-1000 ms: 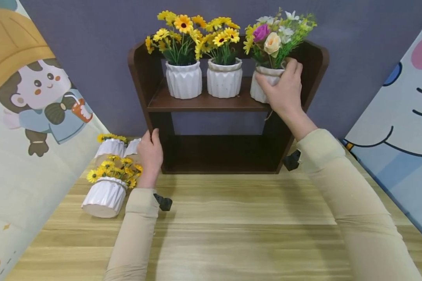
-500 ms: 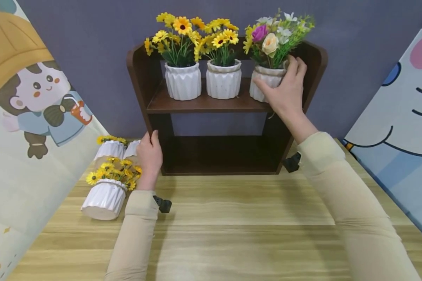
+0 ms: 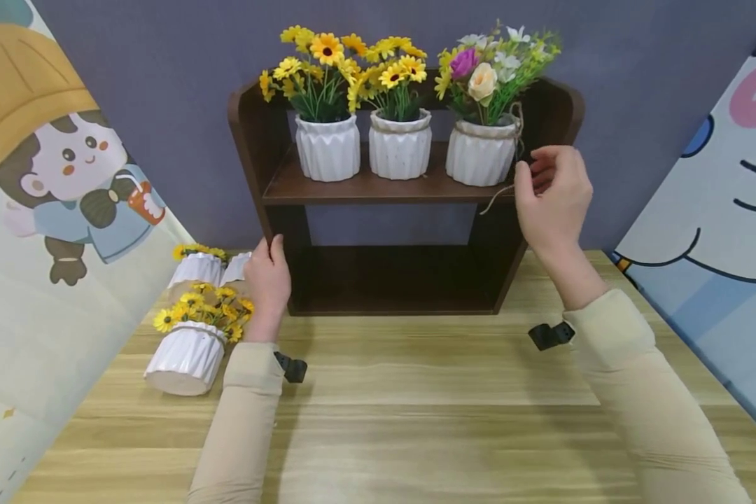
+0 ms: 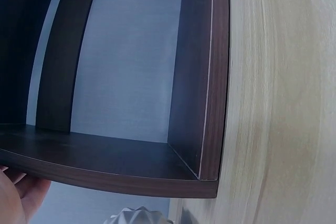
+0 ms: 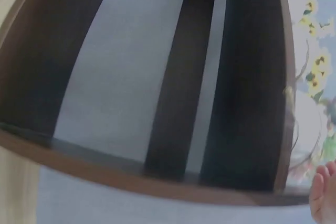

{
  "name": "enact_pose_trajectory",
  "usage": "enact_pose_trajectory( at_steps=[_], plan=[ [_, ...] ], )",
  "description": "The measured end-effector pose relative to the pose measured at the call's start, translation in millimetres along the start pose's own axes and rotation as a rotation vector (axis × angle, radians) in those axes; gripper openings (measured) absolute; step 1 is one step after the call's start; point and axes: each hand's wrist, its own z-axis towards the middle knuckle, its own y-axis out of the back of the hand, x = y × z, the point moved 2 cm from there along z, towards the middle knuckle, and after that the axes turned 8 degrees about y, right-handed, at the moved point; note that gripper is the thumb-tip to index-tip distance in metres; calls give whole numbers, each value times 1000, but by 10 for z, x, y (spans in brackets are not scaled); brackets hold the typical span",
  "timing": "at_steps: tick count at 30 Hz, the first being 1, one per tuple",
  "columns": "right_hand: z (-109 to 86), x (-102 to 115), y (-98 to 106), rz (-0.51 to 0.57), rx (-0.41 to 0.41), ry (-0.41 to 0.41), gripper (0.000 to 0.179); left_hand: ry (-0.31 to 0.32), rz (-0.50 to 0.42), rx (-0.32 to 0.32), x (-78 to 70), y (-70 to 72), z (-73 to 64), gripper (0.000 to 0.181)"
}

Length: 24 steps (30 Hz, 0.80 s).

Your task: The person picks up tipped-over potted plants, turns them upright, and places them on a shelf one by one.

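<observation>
A dark brown two-tier shelf stands on the table against the wall. My left hand holds the edge of its left side panel; in the left wrist view its fingers lie at the panel's outer face. Three white fluted pots line the upper tier: a left pot and a middle pot with yellow daisies, and a right pot with mixed flowers and twine round its rim. Just right of this pot is my right hand, fingers loosely bent, holding nothing. Loose twine hangs over the shelf edge beside its thumb.
Left of the shelf, a white pot of yellow daisies lies tipped on the wooden table. Behind it are another daisy pot and a white pot partly hidden by my left hand. Printed panels flank the table.
My right hand has let go of the mixed-flower pot and moved right and down from it, leaving it on the upper tier. My left hand has stayed at the shelf's side.
</observation>
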Motion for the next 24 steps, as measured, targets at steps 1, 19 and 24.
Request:
enact_pose_trajectory(
  at_steps=[1,19,24],
  plan=[
    [-32,-43,25,5,-19,-17,26,0,1,4,0,-5,1,40],
    [-819,-599,-2,168,119,-368,57,-33,32,44,8,12,25,45],
    [-960,-695,-102,136,135,-386,52,33,46,136,-16,106,19,41]
  ],
)
